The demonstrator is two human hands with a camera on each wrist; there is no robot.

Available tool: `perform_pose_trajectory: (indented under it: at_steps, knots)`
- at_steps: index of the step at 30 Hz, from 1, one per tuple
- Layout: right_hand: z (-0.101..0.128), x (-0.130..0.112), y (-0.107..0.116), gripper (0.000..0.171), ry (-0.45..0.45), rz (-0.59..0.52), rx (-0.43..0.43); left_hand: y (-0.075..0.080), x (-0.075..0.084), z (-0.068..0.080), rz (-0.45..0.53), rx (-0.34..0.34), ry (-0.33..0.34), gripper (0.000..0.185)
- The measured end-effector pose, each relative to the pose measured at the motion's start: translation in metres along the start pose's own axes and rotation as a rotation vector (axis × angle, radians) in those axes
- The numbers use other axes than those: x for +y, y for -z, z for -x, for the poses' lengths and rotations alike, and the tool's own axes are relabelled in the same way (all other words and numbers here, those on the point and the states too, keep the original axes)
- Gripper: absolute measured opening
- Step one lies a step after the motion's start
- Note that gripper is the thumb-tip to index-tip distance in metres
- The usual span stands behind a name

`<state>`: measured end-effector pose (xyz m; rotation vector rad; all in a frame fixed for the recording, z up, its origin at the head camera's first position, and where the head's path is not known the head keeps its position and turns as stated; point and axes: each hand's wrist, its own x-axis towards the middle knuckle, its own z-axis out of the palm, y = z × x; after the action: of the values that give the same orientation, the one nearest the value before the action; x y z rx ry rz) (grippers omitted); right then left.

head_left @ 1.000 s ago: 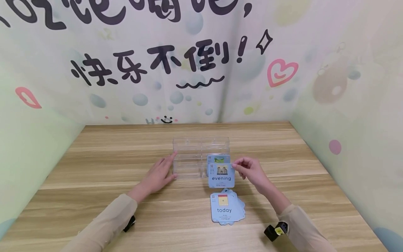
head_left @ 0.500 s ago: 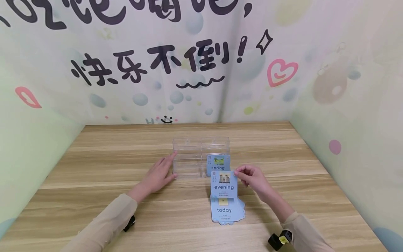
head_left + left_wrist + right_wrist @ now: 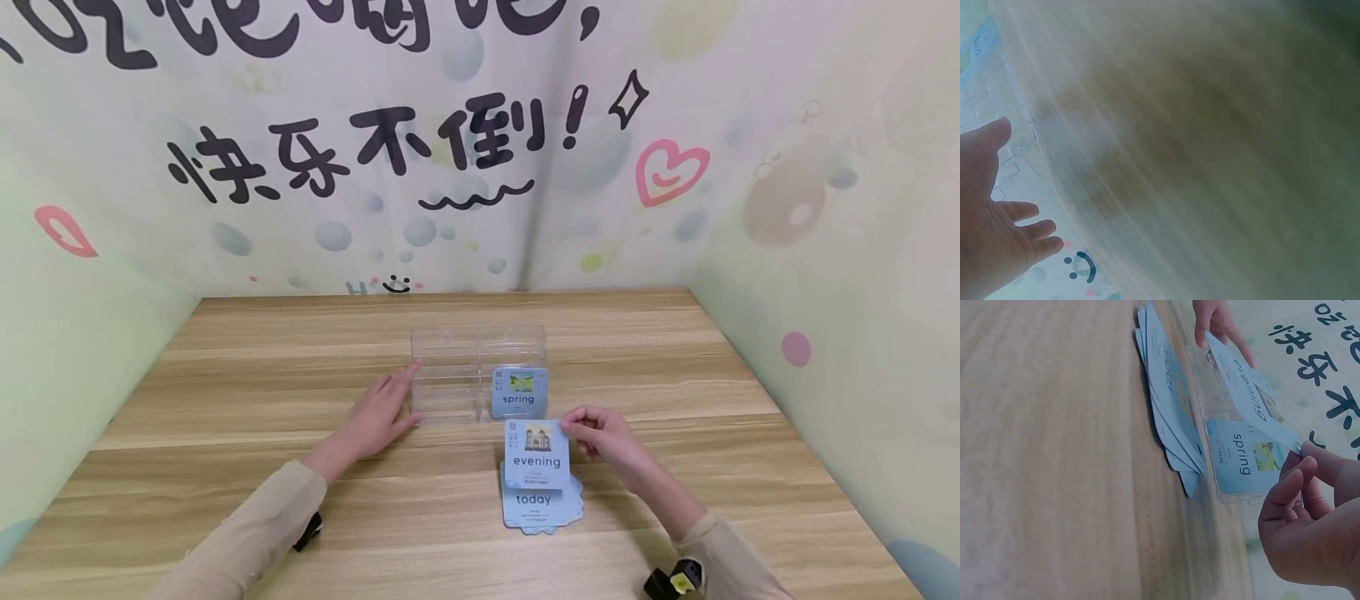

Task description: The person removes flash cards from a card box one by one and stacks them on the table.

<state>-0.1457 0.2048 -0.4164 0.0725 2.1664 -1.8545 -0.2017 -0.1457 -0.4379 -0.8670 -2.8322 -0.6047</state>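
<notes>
A right hand pinches a pale blue "evening" flashcard by its right edge above the near blue card pile, while the left hand, fingers spread, steadies the clear acrylic rack; the thin corner pinch may slip, dropping the card.

The scene is being lit evenly and brightly from above; the left wrist view is being blurred heavily, and the head view's edges are being bowed.

"spring" card in organizer, stack before it
</notes>
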Motion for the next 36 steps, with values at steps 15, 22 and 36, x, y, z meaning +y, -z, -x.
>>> perform_pose_trajectory:
  at_steps: [15,22,36]
  knots:
    - [0.009,0.011,-0.002,0.017,-0.081,0.000,-0.044,0.001,0.002,0.001,-0.003,0.002,-0.007,0.081]
    - [0.010,0.016,-0.005,0.018,-0.108,0.027,-0.064,0.001,0.002,0.001,-0.004,0.000,-0.007,0.081]
    - [0.010,0.020,-0.012,0.020,-0.128,0.101,-0.004,0.002,0.002,0.001,-0.002,0.002,-0.012,0.081]
